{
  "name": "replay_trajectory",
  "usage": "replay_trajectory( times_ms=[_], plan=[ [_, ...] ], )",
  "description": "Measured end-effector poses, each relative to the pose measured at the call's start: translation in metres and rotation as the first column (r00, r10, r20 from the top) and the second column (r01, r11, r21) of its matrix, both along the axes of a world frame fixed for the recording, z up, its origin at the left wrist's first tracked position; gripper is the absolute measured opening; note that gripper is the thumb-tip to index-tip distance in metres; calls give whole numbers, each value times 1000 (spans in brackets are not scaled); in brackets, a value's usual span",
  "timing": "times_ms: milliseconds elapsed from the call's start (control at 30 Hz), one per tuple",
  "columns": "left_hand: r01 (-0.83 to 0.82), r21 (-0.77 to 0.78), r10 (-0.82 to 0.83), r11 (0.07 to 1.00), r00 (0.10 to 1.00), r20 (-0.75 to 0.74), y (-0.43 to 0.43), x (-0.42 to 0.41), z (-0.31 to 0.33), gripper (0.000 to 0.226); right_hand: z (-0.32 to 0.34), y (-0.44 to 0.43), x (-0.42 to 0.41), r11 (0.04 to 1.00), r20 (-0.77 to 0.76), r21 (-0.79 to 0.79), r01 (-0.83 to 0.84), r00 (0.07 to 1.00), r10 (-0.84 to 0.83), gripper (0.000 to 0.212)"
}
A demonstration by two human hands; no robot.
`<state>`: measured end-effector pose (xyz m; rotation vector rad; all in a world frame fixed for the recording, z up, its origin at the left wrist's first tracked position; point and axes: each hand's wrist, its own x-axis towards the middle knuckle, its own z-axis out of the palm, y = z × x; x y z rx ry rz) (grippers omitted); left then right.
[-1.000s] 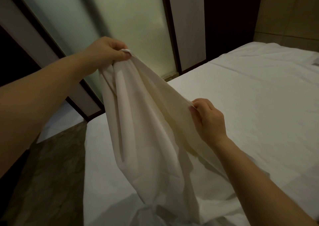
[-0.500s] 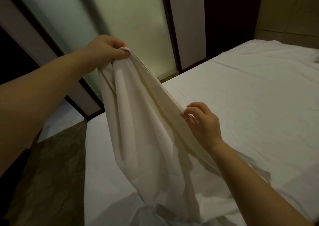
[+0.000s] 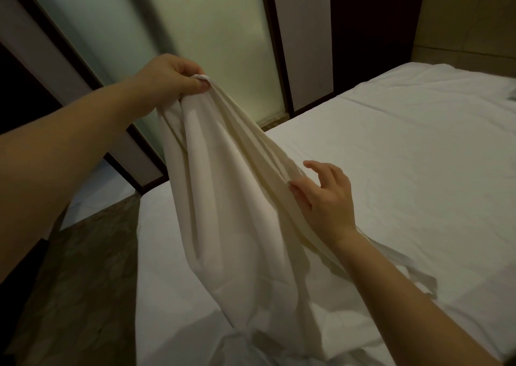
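Head view, looking down over a bed: the left hand (image 3: 170, 78) is raised to the upper left with its fingers and thumb curled tightly round a bunched corner of a large, thin, off-white cotton cloth (image 3: 229, 212). A small tuft of fabric pokes out between thumb and forefinger. From that grip the cloth hangs in long soft folds, widest in the middle, and runs down and towards the camera until its lower end rests crumpled on the near edge of the wide bed covered by a white fitted sheet (image 3: 405, 156).

One edge of the cloth is pulled taut into a slanting line from the left hand down to the right — there the right hand (image 3: 326, 201) is held low over the mattress, palm turned towards the fabric, fingers spread and only loosely bent. Its thumb lies against the taut folded edge; the other fingers stand clear of it, and the hand has hold of nothing. Past the right wrist a narrow flat strip of white fabric (image 3: 413, 273) trails across the bed sheet; where it joins the cloth is hidden by the forearm.

Behind the hands stand tall panels of frosted pale-green glass (image 3: 217, 30) set in dark frames. To the left of the bed lies a mottled brown stone floor (image 3: 83, 282), and a wall of tan tiles (image 3: 469, 16) fills the upper right corner beyond the far end of the mattress.
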<state>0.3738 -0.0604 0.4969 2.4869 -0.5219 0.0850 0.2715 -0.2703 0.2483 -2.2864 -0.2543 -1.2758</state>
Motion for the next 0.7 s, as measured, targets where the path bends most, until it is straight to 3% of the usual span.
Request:
replay_trajectory(
  times_ms=[167, 467, 600, 700],
  plan=[
    [-12, 26, 11, 1000, 999, 33, 0, 1, -1, 22, -4, 1, 2, 998, -77, 22, 61, 995, -59, 30],
    [-20, 41, 18, 999, 999, 43, 5, 5, -2, 19, 3, -8, -2, 940, 7, 305, -150, 988, 156, 28],
    [-1, -1, 1, 1000, 1000, 10, 5, 5, -2, 7, 7, -6, -1, 948, -133, 308, -80, 983, 126, 23],
    [0, -23, 0, 1000, 1000, 7, 6, 5, -2, 16, 6, -6, 1, 958, -135, 276, -74, 984, 115, 26]
  ],
)
